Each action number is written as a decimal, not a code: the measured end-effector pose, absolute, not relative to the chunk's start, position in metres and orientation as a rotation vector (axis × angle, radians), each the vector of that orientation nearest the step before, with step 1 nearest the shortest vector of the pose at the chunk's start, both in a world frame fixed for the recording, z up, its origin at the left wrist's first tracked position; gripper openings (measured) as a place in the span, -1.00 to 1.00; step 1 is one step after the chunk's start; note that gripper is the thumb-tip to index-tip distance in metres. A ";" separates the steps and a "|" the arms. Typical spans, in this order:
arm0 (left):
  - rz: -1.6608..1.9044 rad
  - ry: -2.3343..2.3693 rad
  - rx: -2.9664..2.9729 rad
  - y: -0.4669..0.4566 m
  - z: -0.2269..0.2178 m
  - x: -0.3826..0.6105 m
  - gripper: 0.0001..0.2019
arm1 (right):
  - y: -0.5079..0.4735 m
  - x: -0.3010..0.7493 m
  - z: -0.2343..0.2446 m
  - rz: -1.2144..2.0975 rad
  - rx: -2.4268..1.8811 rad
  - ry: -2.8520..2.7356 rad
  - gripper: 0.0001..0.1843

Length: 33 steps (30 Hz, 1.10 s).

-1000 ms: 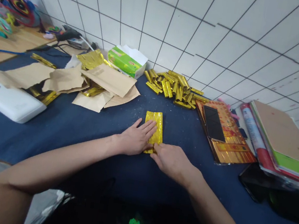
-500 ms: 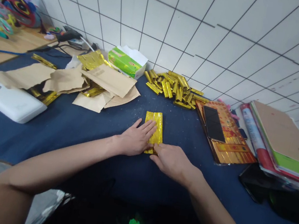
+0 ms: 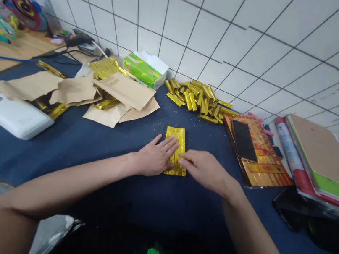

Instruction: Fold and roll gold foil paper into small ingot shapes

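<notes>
A strip of shiny gold foil paper [image 3: 181, 135] lies flat on the dark blue cloth in front of me, with lengthwise creases. My left hand [image 3: 157, 157] rests palm down across its left half, fingers stretched out, covering part of it. At the strip's right edge is my right hand [image 3: 203, 168], its fingers curled together and the fingertips over the foil. Whether those fingertips press on it I cannot tell. Beyond the strip, against the wall, sits a heap of small folded gold foil pieces [image 3: 203, 100].
Torn brown paper [image 3: 124, 88], more gold foil [image 3: 103, 67] and a white power bank [image 3: 13, 116] lie to the left. A green tissue box [image 3: 144, 70] stands by the tiled wall. To the right are a phone [image 3: 244, 140] on orange-gold printed sheets [image 3: 266, 171] and stacked folders [image 3: 327, 155].
My right hand has moved up and slightly right along the foil strip from its lower end, uncovering the lower right corner. My left hand stays in place on the strip.
</notes>
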<state>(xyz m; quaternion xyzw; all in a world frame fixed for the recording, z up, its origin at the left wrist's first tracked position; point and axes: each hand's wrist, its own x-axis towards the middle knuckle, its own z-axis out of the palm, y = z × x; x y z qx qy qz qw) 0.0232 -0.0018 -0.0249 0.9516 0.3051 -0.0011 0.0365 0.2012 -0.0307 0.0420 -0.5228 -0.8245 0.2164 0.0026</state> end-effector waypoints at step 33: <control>-0.017 0.633 2.859 -0.047 -0.010 0.020 -0.12 | 0.071 0.176 -0.013 1.778 -1.217 -1.142 -0.68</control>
